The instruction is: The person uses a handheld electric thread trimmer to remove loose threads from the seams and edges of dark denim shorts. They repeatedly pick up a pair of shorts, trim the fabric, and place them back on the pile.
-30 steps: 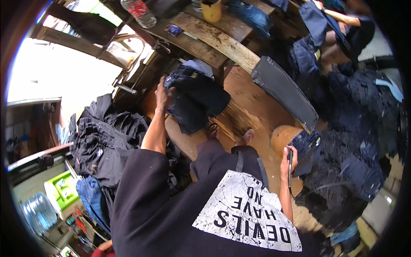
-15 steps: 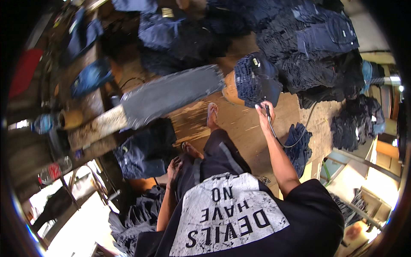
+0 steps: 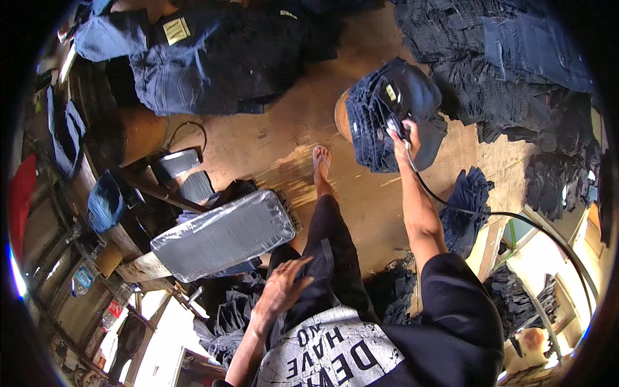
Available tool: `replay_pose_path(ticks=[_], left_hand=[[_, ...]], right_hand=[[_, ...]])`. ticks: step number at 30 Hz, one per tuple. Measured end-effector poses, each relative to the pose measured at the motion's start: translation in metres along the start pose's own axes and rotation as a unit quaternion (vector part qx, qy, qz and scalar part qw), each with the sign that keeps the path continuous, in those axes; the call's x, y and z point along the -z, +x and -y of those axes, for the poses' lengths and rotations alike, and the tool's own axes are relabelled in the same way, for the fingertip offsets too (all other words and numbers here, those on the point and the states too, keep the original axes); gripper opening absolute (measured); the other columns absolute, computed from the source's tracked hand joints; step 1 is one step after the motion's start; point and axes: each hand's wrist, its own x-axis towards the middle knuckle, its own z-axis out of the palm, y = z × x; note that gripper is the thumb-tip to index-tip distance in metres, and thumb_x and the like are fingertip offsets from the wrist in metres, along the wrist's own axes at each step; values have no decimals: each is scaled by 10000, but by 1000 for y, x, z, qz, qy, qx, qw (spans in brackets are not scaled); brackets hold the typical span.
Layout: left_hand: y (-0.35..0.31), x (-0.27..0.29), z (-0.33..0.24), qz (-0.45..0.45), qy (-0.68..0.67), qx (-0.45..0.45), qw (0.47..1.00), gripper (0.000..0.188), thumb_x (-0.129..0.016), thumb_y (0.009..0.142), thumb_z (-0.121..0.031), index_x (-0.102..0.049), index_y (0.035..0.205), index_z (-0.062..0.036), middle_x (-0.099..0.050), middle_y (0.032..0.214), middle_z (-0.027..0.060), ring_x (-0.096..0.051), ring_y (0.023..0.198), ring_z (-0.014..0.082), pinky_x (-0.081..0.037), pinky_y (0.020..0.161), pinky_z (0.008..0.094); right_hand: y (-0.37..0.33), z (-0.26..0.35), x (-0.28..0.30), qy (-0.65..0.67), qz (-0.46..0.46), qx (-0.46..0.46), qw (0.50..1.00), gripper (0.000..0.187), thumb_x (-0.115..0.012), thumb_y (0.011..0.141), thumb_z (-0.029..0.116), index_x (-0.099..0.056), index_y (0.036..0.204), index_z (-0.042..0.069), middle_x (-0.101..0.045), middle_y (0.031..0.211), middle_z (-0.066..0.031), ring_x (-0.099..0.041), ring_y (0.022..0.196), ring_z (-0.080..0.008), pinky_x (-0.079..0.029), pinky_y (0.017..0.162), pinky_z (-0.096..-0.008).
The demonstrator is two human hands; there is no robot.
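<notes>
My right hand (image 3: 405, 138) is closed around a small handheld tool with a metallic tip (image 3: 393, 125), its exact kind unclear. A black hose or cord (image 3: 445, 202) trails from it toward the lower right. The tip is at the folded dark denim garments (image 3: 380, 97), a stack bearing a pale label. Under this stack shows the edge of a round wooden stool (image 3: 343, 119). My left hand (image 3: 284, 284) is empty over my thigh, fingers apart. Beside it lies a padded board wrapped in dark shiny plastic (image 3: 222, 235).
Large heaps of dark denim lie at the far left (image 3: 193, 71) and far right (image 3: 464, 77). A smaller bundle (image 3: 465, 206) sits on the wooden floor (image 3: 271, 155) right of my arm. A bench beam (image 3: 138, 267) carries the board. My foot (image 3: 321, 160) stands ahead.
The whole view has shifted. My right hand with the tool has come over the denim stack from its near edge. My left hand has risen, fingers spreading. The padded board appears farther left and nearer.
</notes>
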Motion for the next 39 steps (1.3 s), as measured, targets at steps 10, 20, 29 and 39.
replay_pose_path(ticks=[10, 20, 29, 39], left_hand=[[230, 86, -103, -169, -35, -214, 961, 1108, -963, 824, -327, -312, 1682, -64, -469, 1607, 298, -488, 1492, 470, -428, 1250, 490], [175, 182, -6, -74, 94, -283, 952, 376, -654, 752, 126, -717, 1084, -39, -743, 944, 131, -716, 921, 245, -549, 834, 379], [-61, 262, 221, -365, 30, -296, 882, 670, -510, 755, 165, -654, 1390, 6, -682, 1388, 197, -627, 1337, 341, -463, 1167, 432], [-126, 117, 219, -572, 127, -51, 809, 768, -884, 884, -280, -515, 1506, -22, -595, 1365, 302, -579, 1304, 484, -480, 1049, 572]], right_hand=[[-81, 223, 48, -44, 63, 92, 993, 571, -978, 815, 166, -637, 1260, 56, -695, 1160, -157, -699, 1056, -330, -568, 935, -430], [-241, 384, -13, 13, -19, 133, 991, 378, -751, 878, -73, -655, 1211, 77, -675, 1073, -157, -704, 928, -369, -574, 809, -443], [-384, 499, -118, 233, 413, 185, 861, 413, -819, 953, 153, -598, 1299, 113, -628, 1168, -151, -698, 976, -343, -576, 832, -476], [-302, 438, -126, -7, 324, 301, 897, 505, -863, 891, 262, -623, 1313, 125, -698, 1341, -166, -648, 1314, -413, -454, 1228, -497]])
